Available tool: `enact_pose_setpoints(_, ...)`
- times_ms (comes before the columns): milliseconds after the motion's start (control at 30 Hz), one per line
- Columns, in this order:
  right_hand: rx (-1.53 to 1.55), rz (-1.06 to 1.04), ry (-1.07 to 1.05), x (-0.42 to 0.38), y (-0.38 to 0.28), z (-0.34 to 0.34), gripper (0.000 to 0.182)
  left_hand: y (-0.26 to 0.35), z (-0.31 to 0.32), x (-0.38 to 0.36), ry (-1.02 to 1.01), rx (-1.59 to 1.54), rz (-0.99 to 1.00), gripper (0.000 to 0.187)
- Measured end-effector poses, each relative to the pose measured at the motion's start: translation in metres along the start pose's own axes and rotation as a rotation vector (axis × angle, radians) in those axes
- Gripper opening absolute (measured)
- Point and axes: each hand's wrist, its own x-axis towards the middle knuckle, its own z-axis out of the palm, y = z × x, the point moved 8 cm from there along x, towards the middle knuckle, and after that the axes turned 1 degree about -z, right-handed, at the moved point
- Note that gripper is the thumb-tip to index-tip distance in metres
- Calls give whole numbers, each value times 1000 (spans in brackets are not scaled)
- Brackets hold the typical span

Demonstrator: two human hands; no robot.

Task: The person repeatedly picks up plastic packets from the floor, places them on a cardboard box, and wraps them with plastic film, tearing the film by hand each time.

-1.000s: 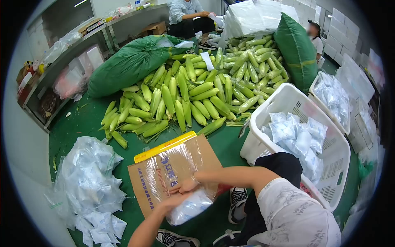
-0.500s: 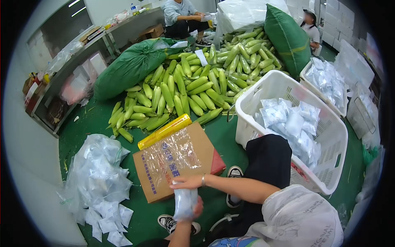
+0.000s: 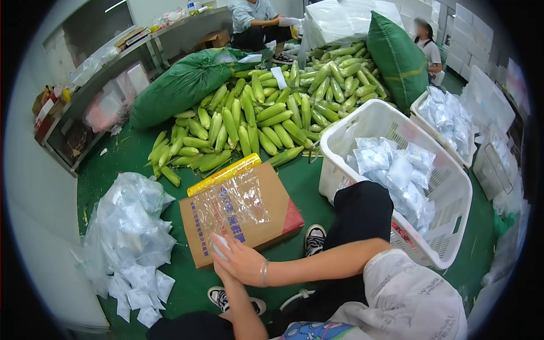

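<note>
My right hand (image 3: 245, 264), with a bracelet at its wrist, lies over my left hand (image 3: 225, 276) in front of the carton. Between the palms is a white, pillow-shaped ice pack (image 3: 221, 246); only a small part shows, and the hands hide the rest. The right fingers are stretched along it, while the left fingers are mostly covered. Just beyond the hands, the brown cardboard box (image 3: 266, 229) has clear plastic film (image 3: 249, 201) spread on top. A yellow roll of film (image 3: 224, 174) lies along the box's far edge.
A white basket (image 3: 453, 195) of ice packs (image 3: 396, 170) stands at right. Left on the green floor sits a plastic bag (image 3: 133, 215) with loose packs (image 3: 141, 283). Corn cobs (image 3: 226, 122) are heaped ahead between green sacks (image 3: 175, 85). Two people sit farther back.
The ice pack, earlier in plain view between my hands, is now mostly hidden between the palms. Both hands have moved left, and the view has shifted slightly.
</note>
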Motion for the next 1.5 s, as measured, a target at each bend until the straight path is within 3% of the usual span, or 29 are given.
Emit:
enact_pose_setpoints(100, 0, -243, 97, -16, -12, -9, 36, -43, 44, 14, -408, -591, -372, 41)
enact_pose_setpoints(167, 178, -333, 276, -19, 2, -18, 24, -76, 73, 5, -644, -675, -506, 42)
enact_pose_setpoints(233, 280, -283, 370, -9, 18, -45, 16, -131, 101, -10, -829, -512, -376, 42)
enact_pose_setpoints(267, 321, -28, 327, -6, 43, -45, 13, -180, 115, -12, -824, -252, 15, 43)
enact_pose_setpoints(300, 352, 226, 281, -7, 71, -43, 16, -102, 113, -13, -1027, -420, -393, 48)
enact_pose_setpoints(333, 438, 357, 485, -16, 103, -46, 22, -2, 102, -19, -1119, -508, -844, 54)
enact_pose_setpoints(400, 672, 678, 728, -41, 158, -48, 30, 67, 102, -6, -984, -368, -784, 48)
enact_pose_setpoints(467, 837, 912, 738, -53, 197, -53, 33, 136, 116, 4, -1071, 225, -273, 55)
enact_pose_setpoints(533, 884, 1044, 744, -75, 221, -54, 33, 169, 137, 13, -854, 525, 401, 61)
enact_pose_setpoints(667, 977, 1153, 887, -132, 292, -88, 29, 243, 203, -12, -728, 628, 586, 43)
enact_pose_setpoints(733, 778, 1073, 966, -175, 328, -138, 30, 267, 246, -28, -622, 300, 800, 46)
enact_pose_setpoints(767, 527, 1086, 975, -239, 398, -150, 22, 290, 255, -47, -671, 159, 923, 43)
enact_pose_setpoints(800, 566, 1022, 766, -315, 492, -155, 25, 286, 296, -62, -684, 64, 850, 35)
enact_pose_setpoints(833, 690, 843, 496, -316, 496, -182, 37, 282, 339, -58, -860, -330, 430, 37)
enact_pose_setpoints(900, 369, 972, 540, -366, 555, -229, 31, 330, 345, -79, -298, 92, 1158, 22)
enact_pose_setpoints(933, 113, 1006, 519, -377, 571, -257, 29, 318, 326, -54, -264, 122, 1075, 22)
enact_pose_setpoints(1000, -525, 964, 458, -397, 564, -323, 27, 293, 274, -33, -718, 338, 1279, 14)
enact_pose_setpoints(1067, -1061, 788, 547, -376, 541, -346, 28, 151, 87, 109, -146, 212, 460, 12)
enact_pose_setpoints(1100, -1100, 750, 568, -356, 544, -343, 30, 70, -2, 140, 26, -249, 115, 16)
enact_pose_setpoints(1133, -799, 882, 384, -333, 571, -326, 29, 37, -100, 133, 254, 355, 281, 26)
enact_pose_setpoints(1167, -502, 991, 194, -310, 594, -297, 33, -39, -198, 131, 683, 432, -24, 38)
enact_pose_setpoints(1233, -536, 711, 18, -242, 584, -202, 41, -139, -343, 68, 1319, 683, -335, 56)
enact_pose_setpoints(1267, -305, 705, 58, -195, 553, -149, 37, -179, -393, 48, 1264, 792, -715, 77)
enact_pose_setpoints(1300, -80, 693, 98, -135, 494, -103, 33, -190, -414, 50, 1053, 961, -851, 93)
enact_pose_setpoints(1333, -44, 706, -62, -58, 391, -60, 21, -205, -431, 48, 1042, 954, -846, 93)
enact_pose_setpoints(1400, -6, 435, -171, 6, 296, 11, 11, -237, -431, 81, 526, 1502, -622, 105)
enact_pose_setpoints(1433, 220, 551, -115, 26, 253, 37, 17, -258, -438, 80, 476, 1459, -652, 107)
enact_pose_setpoints(1467, 95, 408, -288, 41, 221, 57, 22, -282, -439, 86, 411, 1405, -666, 110)
enact_pose_setpoints(1500, 276, 351, -335, 50, 190, 76, 23, -285, -439, 86, 401, 1361, -697, 111)
